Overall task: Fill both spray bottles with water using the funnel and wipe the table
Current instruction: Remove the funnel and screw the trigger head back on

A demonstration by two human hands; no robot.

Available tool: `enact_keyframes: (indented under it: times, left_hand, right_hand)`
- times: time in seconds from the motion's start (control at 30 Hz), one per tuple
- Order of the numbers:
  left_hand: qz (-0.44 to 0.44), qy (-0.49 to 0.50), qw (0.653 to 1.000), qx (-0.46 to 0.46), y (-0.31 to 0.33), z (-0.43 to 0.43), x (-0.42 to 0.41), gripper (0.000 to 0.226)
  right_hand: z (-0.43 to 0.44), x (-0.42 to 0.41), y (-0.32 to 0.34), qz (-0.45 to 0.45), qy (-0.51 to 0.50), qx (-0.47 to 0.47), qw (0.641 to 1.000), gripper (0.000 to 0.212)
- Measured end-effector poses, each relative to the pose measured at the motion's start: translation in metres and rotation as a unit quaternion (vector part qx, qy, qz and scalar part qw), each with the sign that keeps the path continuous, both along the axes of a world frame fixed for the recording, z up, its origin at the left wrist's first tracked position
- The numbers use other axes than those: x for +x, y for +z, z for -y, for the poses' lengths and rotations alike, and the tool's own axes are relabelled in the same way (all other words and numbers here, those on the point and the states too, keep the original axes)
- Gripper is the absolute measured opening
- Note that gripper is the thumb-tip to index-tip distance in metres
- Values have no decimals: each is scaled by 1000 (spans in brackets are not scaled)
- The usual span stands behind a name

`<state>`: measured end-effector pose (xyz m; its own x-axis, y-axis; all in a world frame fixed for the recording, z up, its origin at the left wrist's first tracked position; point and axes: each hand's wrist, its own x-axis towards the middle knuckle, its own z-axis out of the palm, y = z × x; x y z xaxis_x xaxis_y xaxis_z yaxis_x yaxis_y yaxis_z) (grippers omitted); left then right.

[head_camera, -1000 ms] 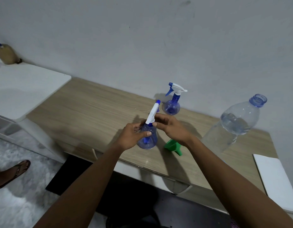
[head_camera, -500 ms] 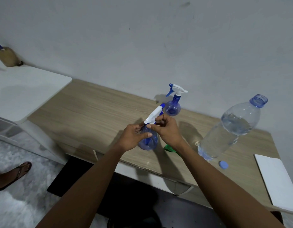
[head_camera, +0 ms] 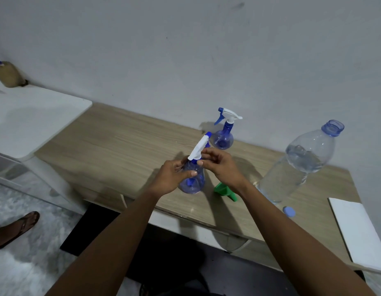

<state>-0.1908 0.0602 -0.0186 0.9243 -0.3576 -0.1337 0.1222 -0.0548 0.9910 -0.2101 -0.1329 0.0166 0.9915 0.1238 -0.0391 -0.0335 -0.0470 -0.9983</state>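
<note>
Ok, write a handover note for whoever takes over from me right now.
Hands: left hand grips the near spray bottle; right hand pinches its trigger head at the collar.
The far spray bottle stands by the wall, head on; green funnel lies on the table; water bottle open, blue cap beside it.
Done: water bottle uncapped. Left: remove both heads, fill through funnel, wipe table.

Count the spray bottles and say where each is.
2. The left hand and right hand hold the near spray bottle; the far spray bottle stands behind it by the wall.
</note>
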Motion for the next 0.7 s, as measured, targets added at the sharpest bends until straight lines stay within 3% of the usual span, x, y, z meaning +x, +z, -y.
enact_keyframes:
  times: [0.2, 0.4, 0.7]
  left_hand:
    - [-3, 3, 1000, -3, 0, 1, -2, 43]
    - [9, -12, 1000, 8, 8, -2, 8, 45]
    - [17, -34, 999, 26, 10, -5, 10, 41]
  right_hand:
    - [2, 9, 6, 15, 82, -128, 988, 25]
    - [-4, 13, 9, 23, 10, -80, 996, 19]
    - [-23, 12, -1, 37, -94, -67, 993, 44]
